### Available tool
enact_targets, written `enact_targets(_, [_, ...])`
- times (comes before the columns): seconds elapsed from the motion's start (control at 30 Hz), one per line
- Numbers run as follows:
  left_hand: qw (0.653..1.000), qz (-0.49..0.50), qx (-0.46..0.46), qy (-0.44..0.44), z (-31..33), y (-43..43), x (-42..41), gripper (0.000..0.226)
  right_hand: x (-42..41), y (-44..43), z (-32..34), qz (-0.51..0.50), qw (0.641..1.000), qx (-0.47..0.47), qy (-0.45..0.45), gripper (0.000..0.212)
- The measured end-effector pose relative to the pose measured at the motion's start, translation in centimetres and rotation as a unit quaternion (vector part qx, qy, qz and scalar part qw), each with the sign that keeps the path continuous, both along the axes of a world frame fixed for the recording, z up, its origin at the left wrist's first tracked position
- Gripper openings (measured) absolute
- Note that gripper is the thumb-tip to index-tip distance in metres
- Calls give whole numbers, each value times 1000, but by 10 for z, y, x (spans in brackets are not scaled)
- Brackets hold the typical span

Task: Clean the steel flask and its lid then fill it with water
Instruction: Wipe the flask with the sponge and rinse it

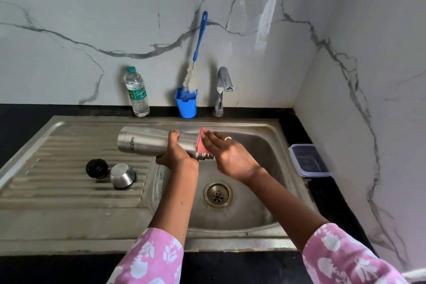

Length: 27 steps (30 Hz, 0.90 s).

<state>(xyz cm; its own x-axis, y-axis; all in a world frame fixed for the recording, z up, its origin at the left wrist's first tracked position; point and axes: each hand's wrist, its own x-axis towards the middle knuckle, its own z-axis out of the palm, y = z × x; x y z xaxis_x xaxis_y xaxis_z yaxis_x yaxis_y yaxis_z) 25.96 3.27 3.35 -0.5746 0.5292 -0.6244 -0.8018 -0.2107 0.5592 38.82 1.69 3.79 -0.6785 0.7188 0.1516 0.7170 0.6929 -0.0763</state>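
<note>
The steel flask (143,140) lies sideways over the sink (265,191), its open threaded mouth pointing right. My left hand (176,154) grips it from below around the middle. With straight fingers, my right hand (228,154) presses a pink sponge (202,143) against the flask near its neck. A black inner stopper (97,168) and the steel cap (122,175) rest on the ribbed drainboard (57,168) to the left.
At the back stand a plastic water bottle (137,92), a blue cup (186,104) holding a blue-handled bottle brush (196,60), and the tap (222,90), with no water running. A lidded plastic box (309,160) sits on the black counter at the right. The drain (217,193) lies below my hands.
</note>
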Motion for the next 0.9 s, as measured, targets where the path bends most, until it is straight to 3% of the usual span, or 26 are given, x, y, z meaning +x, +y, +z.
enact_targets(0.17, [999, -14, -13, -32, -1, -8, -2, 65, 8, -1, -14, 87, 994, 62, -8, 59])
enact_targets(0.3, [1000, -12, 18, -18, 1, -8, -3, 63, -1, 2, -3, -18, 997, -10, 72, 60])
enact_targets(0.43, [999, -13, 36, 1, 1, -8, 0, 65, -3, 2, 7, -69, 994, -37, 80, 60])
enact_targets(0.57, [999, 7, 42, -7, 3, -10, -5, 55, -4, -9, -1, 4, 998, 37, 49, 58])
enact_targets(0.7, [999, 1, 43, -28, 3, -15, -5, 59, 4, -7, -7, 88, 991, 96, 22, 57])
enact_targets(0.8, [997, -10, 62, -45, 3, -15, -2, 61, 1, -4, -2, 43, 992, 80, 91, 54])
enact_targets(0.9, [997, -8, 79, -21, 4, -17, 0, 59, -3, -3, 9, -38, 983, -20, 177, 48])
